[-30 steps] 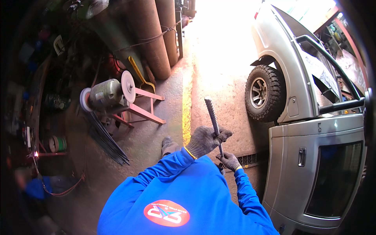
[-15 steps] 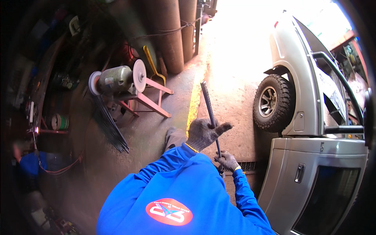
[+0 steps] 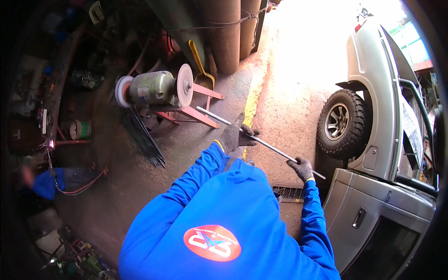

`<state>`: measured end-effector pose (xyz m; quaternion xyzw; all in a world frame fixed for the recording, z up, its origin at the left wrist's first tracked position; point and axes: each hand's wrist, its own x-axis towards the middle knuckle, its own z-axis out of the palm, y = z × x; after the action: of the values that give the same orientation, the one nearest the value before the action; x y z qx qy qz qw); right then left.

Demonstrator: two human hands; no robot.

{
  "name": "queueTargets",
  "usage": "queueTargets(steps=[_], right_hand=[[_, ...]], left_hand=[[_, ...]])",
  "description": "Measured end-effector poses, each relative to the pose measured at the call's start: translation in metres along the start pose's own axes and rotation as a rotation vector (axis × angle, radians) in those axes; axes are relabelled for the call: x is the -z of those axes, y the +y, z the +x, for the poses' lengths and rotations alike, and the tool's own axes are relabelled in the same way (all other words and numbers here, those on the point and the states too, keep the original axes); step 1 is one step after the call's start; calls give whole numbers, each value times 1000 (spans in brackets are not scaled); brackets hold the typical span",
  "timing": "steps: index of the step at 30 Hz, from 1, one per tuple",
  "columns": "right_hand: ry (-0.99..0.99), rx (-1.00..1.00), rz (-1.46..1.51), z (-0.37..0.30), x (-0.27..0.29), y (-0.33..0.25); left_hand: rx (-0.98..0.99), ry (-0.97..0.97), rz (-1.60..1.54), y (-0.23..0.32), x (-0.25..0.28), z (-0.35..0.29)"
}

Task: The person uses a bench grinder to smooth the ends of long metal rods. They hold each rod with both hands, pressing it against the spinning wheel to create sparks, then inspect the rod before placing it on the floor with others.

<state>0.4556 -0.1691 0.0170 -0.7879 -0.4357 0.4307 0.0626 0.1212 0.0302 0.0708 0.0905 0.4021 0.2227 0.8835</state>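
Observation:
A thin grey metal rod [image 3: 275, 149] with a ribbed surface lies across in front of my body, sloping from upper left down to the right. My left hand [image 3: 235, 135], in a dark grey work glove, grips it left of its middle, with the thumb side raised. Close to the rod's right end, my right hand [image 3: 302, 169], gloved too, has its fingers closed round it. The rod's left end is near the red stand [image 3: 200, 116] of a bench grinder [image 3: 151, 88]; I cannot tell whether they touch.
Dark thin rods [image 3: 142, 140] lie in a bundle below the grinder. A yellow dustpan [image 3: 203, 70] and large brown cylinders [image 3: 221, 37] stand behind. To the right is a silver vehicle [image 3: 373, 186] with a knobbly tyre [image 3: 343, 123]. A blue-clad person [image 3: 44, 184] is at far left.
The rod has turned from nearly upright to a slant across my front. My right hand has moved out to the right along with its end. The view has shifted slightly.

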Motion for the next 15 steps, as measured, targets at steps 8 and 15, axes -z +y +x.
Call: queueTargets(steps=[8,15], right_hand=[[165,182,-244,59,57,-76],[150,241,-316,98,65,-117]], left_hand=[[41,-99,-60,40,41,32],[45,-108,-117,63,64,47]])
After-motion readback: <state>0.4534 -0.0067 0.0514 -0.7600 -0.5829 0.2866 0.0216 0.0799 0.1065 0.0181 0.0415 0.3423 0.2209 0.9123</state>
